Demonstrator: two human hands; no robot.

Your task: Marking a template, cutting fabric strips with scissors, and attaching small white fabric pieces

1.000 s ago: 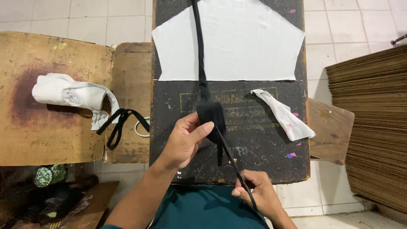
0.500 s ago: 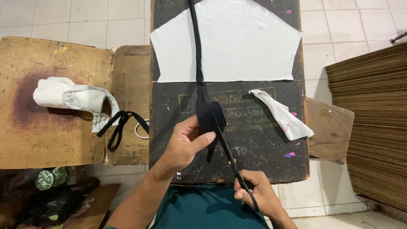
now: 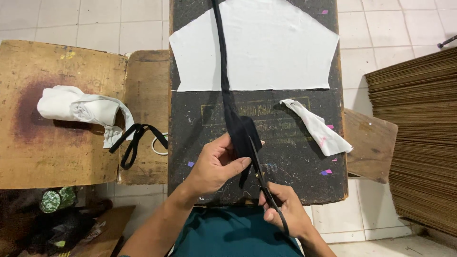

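left hand [image 3: 216, 164] pinching the black fabric strip [image 3: 236, 124] on the dark board [image 3: 295, 157]; right hand [image 3: 285, 212] closed around scissors [image 3: 262, 178], blades seemingly at its folded end. soft, light, floppy; best gripped just beside the blades.

A dark worktop [image 3: 295, 176] is carrying a white fabric panel [image 3: 271, 47], a white scrap [image 3: 316, 126] and a black strip [image 3: 228, 102]; a wooden board [image 3: 52, 152] beside it is bearing a rolled white cloth [image 3: 78, 109]
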